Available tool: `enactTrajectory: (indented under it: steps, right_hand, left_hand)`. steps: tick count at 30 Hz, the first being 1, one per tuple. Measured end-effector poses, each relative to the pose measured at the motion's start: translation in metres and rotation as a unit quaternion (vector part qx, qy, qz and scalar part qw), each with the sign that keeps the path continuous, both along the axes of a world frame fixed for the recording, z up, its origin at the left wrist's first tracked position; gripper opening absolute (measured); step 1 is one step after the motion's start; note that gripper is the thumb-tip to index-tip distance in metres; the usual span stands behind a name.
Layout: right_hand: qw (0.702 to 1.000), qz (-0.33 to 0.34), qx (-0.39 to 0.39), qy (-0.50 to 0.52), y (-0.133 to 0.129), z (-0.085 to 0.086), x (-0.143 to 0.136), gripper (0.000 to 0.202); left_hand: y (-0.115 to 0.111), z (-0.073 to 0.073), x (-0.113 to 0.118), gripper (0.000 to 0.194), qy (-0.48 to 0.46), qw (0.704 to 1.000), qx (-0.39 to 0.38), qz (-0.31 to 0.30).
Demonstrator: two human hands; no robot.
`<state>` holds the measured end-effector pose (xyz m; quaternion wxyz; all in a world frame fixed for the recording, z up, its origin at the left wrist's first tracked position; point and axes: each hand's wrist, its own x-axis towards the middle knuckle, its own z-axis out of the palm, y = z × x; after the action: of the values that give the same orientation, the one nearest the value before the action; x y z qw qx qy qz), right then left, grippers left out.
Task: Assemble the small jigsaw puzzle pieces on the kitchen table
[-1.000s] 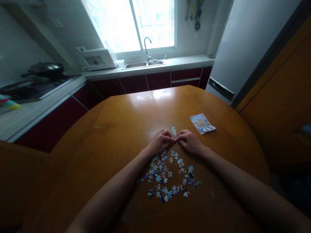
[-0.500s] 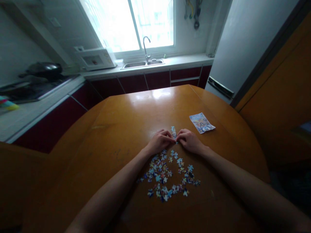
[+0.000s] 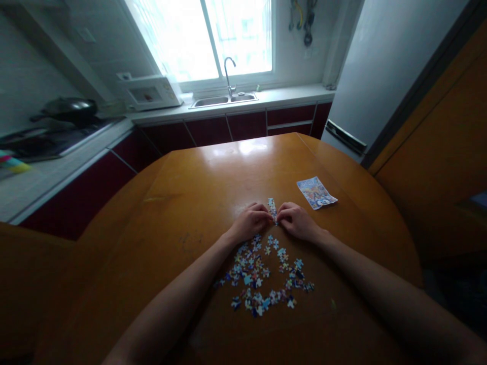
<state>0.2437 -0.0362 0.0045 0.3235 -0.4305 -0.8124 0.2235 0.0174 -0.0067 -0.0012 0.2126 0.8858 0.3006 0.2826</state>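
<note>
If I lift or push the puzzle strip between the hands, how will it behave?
The strip looks narrow and made of small joined pieces, so it may sag or break apart if lifted by one end. Lying flat on the glossy table, it would likely slide rather than tip when pushed.
</note>
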Motion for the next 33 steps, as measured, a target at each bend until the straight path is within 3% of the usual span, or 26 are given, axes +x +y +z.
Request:
enactTrajectory:
  steps: [10,18,25,33]
  right_hand:
    - [1.0,-0.01,-0.003,-0.002,-0.001,0.0,-0.001,0.02]
    - [1.0,-0.024,-0.01,0.005,-0.006,0.006,0.0,0.018]
    - [0.998,-0.047,-0.029,-0.019,-0.01,0.004,-0.003,0.007]
    - [0.997,-0.065,-0.032,-0.031,-0.011,0.005,-0.005,0.012]
  left_hand:
    - [-0.003,0.004,0.001,0.024,0.03,0.999,0.01,-0.009]
    - [0.0,0.005,0.001,0.02,-0.034,0.999,-0.026,0.001]
    - [-0.001,0.001,0.001,0.027,0.007,0.999,0.031,0.034]
    - [-0.002,0.0,0.003,0.031,0.076,0.994,0.032,0.073]
